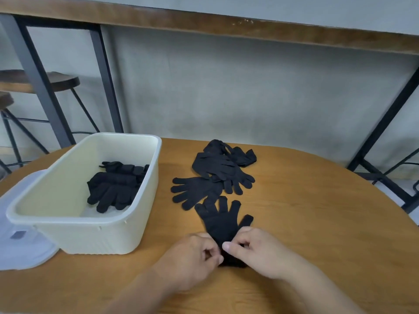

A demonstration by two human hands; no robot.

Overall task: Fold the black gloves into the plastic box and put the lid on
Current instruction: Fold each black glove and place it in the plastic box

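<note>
Both hands point(226, 252) on black glove's point(223, 219) cuff.

Black gloves point(223, 219), cream box point(95, 232), seemingly translucent pale-lilac lid point(25, 250), orange-brown wood-grain table point(317, 223).

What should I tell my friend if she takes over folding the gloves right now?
Left hand and right hand: both pinch the cuff end of one black glove, which lies flat on the wooden table with its fingers pointing away.
Plastic box: open, on the table to the left, with folded gloves already inside.
Lid: off, lying left of the box and partly under it.
Loose pile: several unfolded gloves beyond the held one.
Done: some gloves boxed.
Left: fold this glove, fold the pile, box them all, put the lid on.
</note>
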